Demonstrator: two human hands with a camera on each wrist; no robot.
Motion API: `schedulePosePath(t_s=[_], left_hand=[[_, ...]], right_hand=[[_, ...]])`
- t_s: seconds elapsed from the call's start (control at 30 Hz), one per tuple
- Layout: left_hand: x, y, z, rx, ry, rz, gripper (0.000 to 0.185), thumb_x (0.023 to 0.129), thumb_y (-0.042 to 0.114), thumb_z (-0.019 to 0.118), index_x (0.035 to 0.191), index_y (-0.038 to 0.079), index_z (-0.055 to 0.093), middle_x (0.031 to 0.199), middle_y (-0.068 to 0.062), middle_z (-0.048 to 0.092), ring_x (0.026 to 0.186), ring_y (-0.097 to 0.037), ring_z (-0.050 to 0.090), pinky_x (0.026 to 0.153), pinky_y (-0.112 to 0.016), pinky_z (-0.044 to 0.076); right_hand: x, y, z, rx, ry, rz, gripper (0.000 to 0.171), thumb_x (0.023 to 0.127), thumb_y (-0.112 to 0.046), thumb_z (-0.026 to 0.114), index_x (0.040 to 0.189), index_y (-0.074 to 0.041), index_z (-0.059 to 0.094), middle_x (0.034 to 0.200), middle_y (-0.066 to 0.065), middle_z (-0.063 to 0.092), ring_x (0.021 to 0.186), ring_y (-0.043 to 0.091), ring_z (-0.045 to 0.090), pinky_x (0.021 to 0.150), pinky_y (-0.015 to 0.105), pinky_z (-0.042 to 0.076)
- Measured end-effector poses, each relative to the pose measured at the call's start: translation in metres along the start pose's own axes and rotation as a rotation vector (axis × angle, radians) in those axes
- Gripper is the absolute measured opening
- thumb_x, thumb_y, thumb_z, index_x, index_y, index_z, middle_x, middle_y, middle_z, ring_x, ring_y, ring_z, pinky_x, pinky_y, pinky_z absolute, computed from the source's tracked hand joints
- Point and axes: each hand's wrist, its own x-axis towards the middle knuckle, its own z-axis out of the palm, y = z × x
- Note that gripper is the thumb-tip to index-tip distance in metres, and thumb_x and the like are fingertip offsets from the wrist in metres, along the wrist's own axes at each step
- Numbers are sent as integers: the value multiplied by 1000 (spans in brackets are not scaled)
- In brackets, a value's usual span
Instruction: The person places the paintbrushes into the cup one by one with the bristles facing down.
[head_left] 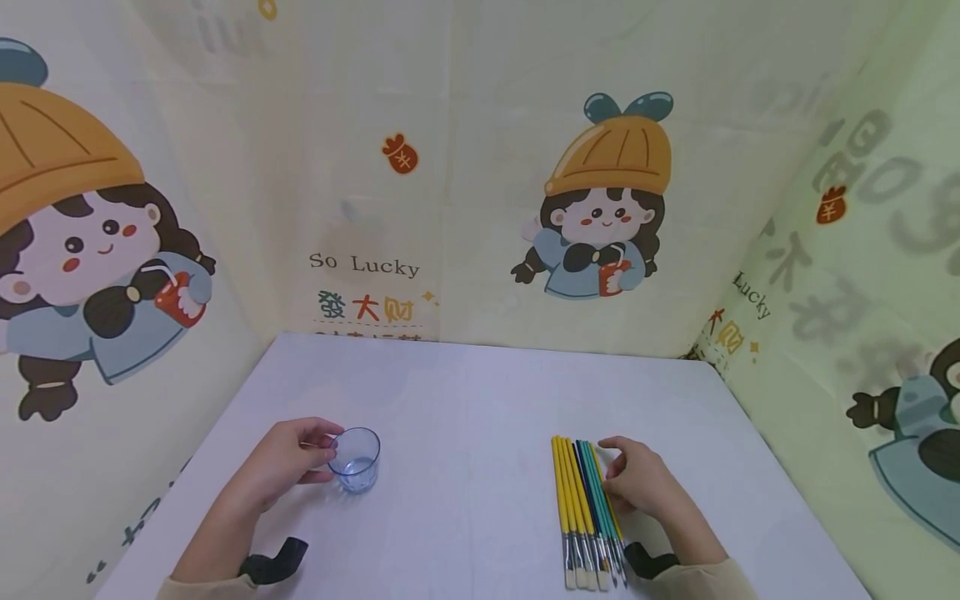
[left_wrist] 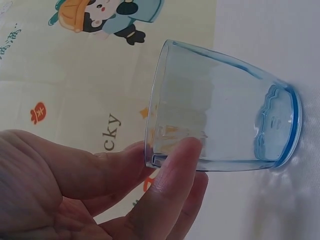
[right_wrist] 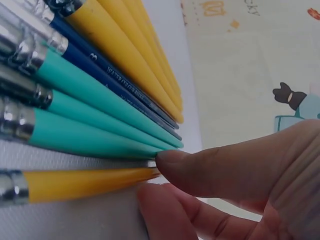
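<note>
A small clear blue cup (head_left: 355, 460) stands upright on the white table (head_left: 465, 383) at the left. My left hand (head_left: 326, 454) grips its near side, thumb and fingers curled at the rim. In the left wrist view the fingertips (left_wrist: 175, 165) pinch the cup (left_wrist: 225, 115) at its rim. Several paintbrushes (head_left: 588, 508) lie side by side at the right, yellow, teal and dark blue, with their bristles toward me. My right hand (head_left: 611, 467) sits at their right edge. In the right wrist view its thumb and a finger (right_wrist: 155, 175) pinch the handle end of the outermost yellow brush (right_wrist: 75, 182).
Cloth walls (head_left: 450, 167) printed with cartoon figures close in the table on the left, back and right. Black wrist straps (head_left: 273, 560) show at the near edge. Bare tabletop lies between the cup and the brushes.
</note>
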Motion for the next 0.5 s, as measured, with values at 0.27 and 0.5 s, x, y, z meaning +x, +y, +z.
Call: schedulePosePath(t_s=[0.27, 0.5], left_hand=[[1, 1, 1, 2, -2, -11, 40, 103, 0, 68, 142, -3, 63, 118, -22, 67, 94, -21, 71, 77, -33, 69], [0, 2, 0, -10, -7, -21, 40, 102, 0, 68, 141, -2, 63, 114, -19, 66, 94, -21, 71, 77, -33, 69]], right_hand=[[1, 2, 2, -24, 17, -6, 70, 85, -1, 83, 150, -3, 56, 92, 11, 63, 70, 22, 63, 57, 28, 61], [4, 0, 4, -62, 20, -1, 69, 83, -3, 83, 147, -3, 58, 92, 10, 64, 67, 21, 63, 56, 28, 60]])
